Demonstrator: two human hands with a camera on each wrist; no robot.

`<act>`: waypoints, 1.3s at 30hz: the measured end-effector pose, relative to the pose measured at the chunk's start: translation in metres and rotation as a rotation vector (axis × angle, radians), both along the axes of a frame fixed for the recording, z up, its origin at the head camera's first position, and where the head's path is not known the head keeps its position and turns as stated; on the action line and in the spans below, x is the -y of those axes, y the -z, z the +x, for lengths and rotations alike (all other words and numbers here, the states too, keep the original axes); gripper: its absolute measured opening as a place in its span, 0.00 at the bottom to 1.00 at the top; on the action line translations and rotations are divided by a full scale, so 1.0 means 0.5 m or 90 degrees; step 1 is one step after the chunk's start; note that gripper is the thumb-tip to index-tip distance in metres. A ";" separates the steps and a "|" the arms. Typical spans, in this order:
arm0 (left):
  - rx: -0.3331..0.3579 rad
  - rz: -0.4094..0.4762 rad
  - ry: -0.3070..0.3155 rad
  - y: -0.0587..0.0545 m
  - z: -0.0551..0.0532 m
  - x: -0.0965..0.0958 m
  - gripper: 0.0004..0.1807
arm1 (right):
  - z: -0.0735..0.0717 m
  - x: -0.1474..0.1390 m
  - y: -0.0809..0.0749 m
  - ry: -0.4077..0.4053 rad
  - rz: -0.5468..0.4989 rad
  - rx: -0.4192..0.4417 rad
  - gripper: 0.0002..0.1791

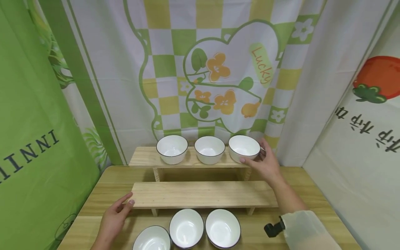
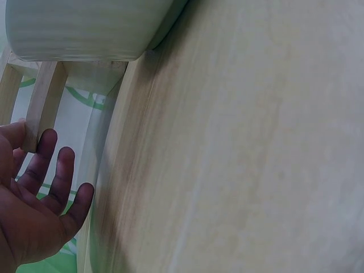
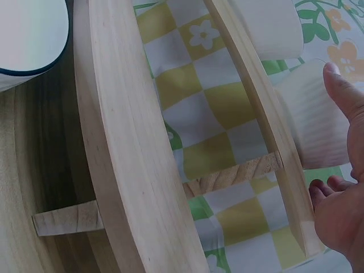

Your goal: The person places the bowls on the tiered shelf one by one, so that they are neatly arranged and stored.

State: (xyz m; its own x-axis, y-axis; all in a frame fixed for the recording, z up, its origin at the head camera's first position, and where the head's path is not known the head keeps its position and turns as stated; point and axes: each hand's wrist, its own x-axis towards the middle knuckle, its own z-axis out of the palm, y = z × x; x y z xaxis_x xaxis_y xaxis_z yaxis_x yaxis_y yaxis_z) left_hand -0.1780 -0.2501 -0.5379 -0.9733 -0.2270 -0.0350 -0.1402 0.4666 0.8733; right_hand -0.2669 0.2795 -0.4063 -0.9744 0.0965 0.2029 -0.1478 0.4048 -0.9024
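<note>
Three white bowls with dark rims line the upper wooden shelf [image 1: 143, 156] in the head view: a left bowl [image 1: 172, 149], a middle bowl [image 1: 209, 150] and a right bowl [image 1: 243, 146]. My right hand [image 1: 267, 165] holds the right bowl by its side, thumb at the front and fingers round the right side. In the right wrist view, the thumb [image 3: 341, 94] lies along that ribbed bowl [image 3: 315, 119]. My left hand [image 1: 114, 215] pinches the left end of the lower wooden shelf [image 1: 203, 194] between thumb and forefinger, the other fingers [image 2: 61, 176] spread in the left wrist view.
In front of the lower shelf, three more bowls stand on the wooden table [image 1: 103, 194]: a left one [image 1: 153, 239], a middle one [image 1: 186, 228] and a right one [image 1: 223, 228]. A checkered curtain [image 1: 175, 69] hangs close behind the upper shelf.
</note>
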 end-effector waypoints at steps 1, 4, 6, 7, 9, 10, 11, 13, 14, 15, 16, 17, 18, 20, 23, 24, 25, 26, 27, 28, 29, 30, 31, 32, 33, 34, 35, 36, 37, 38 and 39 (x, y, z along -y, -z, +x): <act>0.000 -0.003 0.000 0.000 0.000 0.000 0.34 | 0.002 -0.002 0.001 -0.001 -0.011 -0.004 0.70; -0.001 -0.011 0.002 0.000 0.001 0.001 0.34 | 0.009 -0.006 0.004 0.000 -0.019 -0.009 0.70; -0.001 -0.015 0.003 0.000 0.001 0.001 0.34 | 0.014 -0.010 0.004 0.001 -0.019 -0.008 0.70; -0.001 -0.016 0.003 0.000 0.002 0.001 0.34 | 0.017 -0.012 0.004 0.002 -0.020 -0.008 0.70; -0.001 -0.017 0.005 0.000 0.002 0.002 0.34 | 0.022 -0.014 0.003 0.003 -0.019 -0.004 0.70; 0.000 -0.015 0.005 0.000 0.002 0.002 0.34 | 0.025 -0.016 0.003 0.004 -0.019 -0.002 0.70; 0.000 -0.013 0.005 0.000 0.002 0.002 0.34 | 0.028 -0.017 0.004 0.005 -0.019 0.001 0.70; -0.001 -0.009 0.004 0.001 0.002 0.002 0.34 | 0.034 -0.020 0.006 0.007 -0.024 0.006 0.69; -0.001 -0.008 0.005 0.001 0.002 0.002 0.34 | 0.038 -0.020 0.007 0.009 -0.029 0.007 0.69; -0.002 -0.006 0.004 0.001 0.003 0.001 0.34 | 0.042 -0.021 0.009 0.013 -0.031 0.008 0.68; -0.002 -0.003 0.004 0.001 0.003 0.001 0.34 | 0.046 -0.022 0.011 0.018 -0.034 0.006 0.67; -0.004 -0.002 0.005 0.002 0.002 0.000 0.34 | 0.049 -0.023 0.013 0.024 -0.038 0.004 0.66; -0.003 -0.003 0.005 0.002 0.002 0.000 0.34 | 0.052 -0.023 0.016 0.030 -0.039 -0.001 0.65; -0.004 -0.003 0.004 0.001 0.001 0.000 0.34 | 0.059 -0.025 0.020 0.042 -0.039 -0.010 0.62; 0.000 -0.001 0.003 0.000 0.000 -0.001 0.34 | 0.068 -0.028 0.027 0.058 -0.033 -0.026 0.58; 0.002 0.000 0.002 -0.001 0.000 -0.001 0.34 | 0.072 -0.030 0.030 0.061 -0.028 -0.032 0.57; 0.001 0.003 0.003 -0.002 -0.001 -0.001 0.34 | 0.075 -0.031 0.034 0.063 -0.023 -0.036 0.55; 0.002 0.003 0.004 -0.002 -0.001 -0.001 0.34 | 0.079 -0.032 0.038 0.066 -0.018 -0.041 0.54; 0.003 0.004 0.004 -0.003 -0.001 -0.001 0.34 | 0.081 -0.034 0.042 0.066 -0.010 -0.047 0.52; 0.004 0.005 0.005 -0.003 -0.001 -0.001 0.34 | 0.084 -0.035 0.047 0.064 -0.004 -0.051 0.50; 0.003 0.005 0.005 -0.003 -0.002 -0.001 0.34 | 0.087 -0.037 0.052 0.063 0.004 -0.052 0.49; 0.003 0.005 0.006 -0.003 -0.002 -0.001 0.34 | 0.090 -0.039 0.058 0.063 0.015 -0.052 0.47; 0.004 0.005 0.006 -0.002 -0.002 -0.001 0.34 | 0.094 -0.041 0.064 0.063 0.026 -0.049 0.46; 0.005 0.004 0.006 -0.002 -0.001 -0.001 0.34 | 0.097 -0.043 0.070 0.061 0.034 -0.047 0.44; 0.006 0.002 0.006 -0.002 -0.001 -0.001 0.34 | 0.100 -0.045 0.075 0.061 0.045 -0.043 0.43; 0.007 0.001 0.006 -0.002 -0.001 -0.001 0.34 | 0.103 -0.048 0.081 0.060 0.053 -0.037 0.42; 0.007 -0.001 0.007 -0.002 -0.001 -0.001 0.35 | 0.107 -0.051 0.086 0.058 0.063 -0.031 0.41; 0.008 -0.002 0.008 -0.002 -0.001 0.000 0.35 | 0.110 -0.053 0.091 0.057 0.071 -0.026 0.40; 0.009 -0.002 0.009 -0.002 -0.001 0.000 0.35 | 0.113 -0.055 0.095 0.054 0.076 -0.023 0.39; 0.010 -0.002 0.010 -0.002 -0.001 0.000 0.36 | 0.115 -0.058 0.099 0.050 0.077 -0.020 0.39; 0.010 -0.002 0.011 -0.002 -0.001 0.001 0.36 | 0.118 -0.060 0.105 0.047 0.082 -0.018 0.38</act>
State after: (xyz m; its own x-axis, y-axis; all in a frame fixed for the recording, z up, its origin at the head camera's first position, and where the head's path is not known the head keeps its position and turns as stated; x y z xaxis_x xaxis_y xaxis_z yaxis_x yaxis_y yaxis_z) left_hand -0.1785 -0.2504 -0.5371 -0.9763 -0.2105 -0.0494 -0.1457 0.4715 0.8697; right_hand -0.2081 0.3097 -0.4586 -0.9593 0.1396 0.2455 -0.1375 0.5283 -0.8379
